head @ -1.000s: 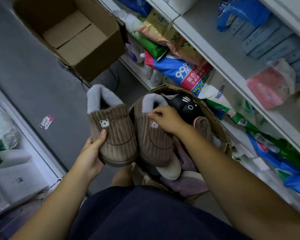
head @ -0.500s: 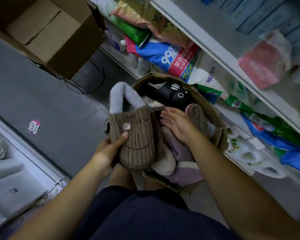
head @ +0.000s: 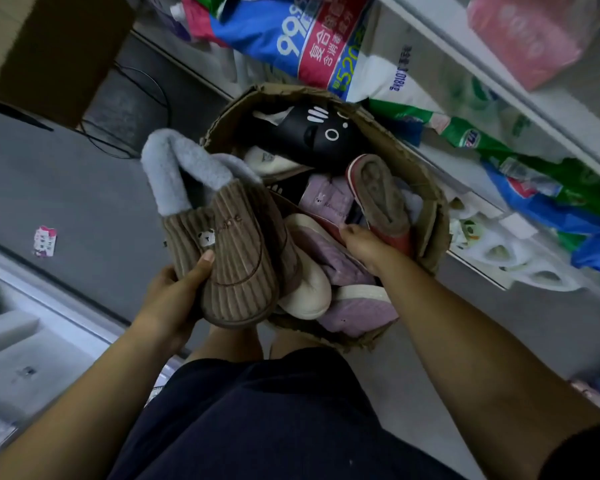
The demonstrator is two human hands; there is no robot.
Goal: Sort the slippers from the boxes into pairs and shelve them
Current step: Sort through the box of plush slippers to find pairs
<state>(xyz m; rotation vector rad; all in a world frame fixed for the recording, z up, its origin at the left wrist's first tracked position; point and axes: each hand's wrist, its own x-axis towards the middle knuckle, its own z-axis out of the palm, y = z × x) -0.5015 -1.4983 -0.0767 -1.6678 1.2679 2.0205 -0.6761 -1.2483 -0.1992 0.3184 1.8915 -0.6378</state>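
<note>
While in L hand [head: 172, 299]: brown slippers [head: 230, 261]

"99", "复合" and "520" on the blue-and-red bag [head: 303, 43]

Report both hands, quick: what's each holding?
Left hand: holds the brown corduroy slippers.
Right hand: in the cardboard box by the red-soled slipper; grip cannot be told.

Blue-and-red detergent bag [head: 302, 39], green packets [head: 471, 136], a pink pack [head: 523, 36]; small sticker [head: 44, 241] and black cable [head: 166, 109] on grey floor [head: 84, 188].
</note>
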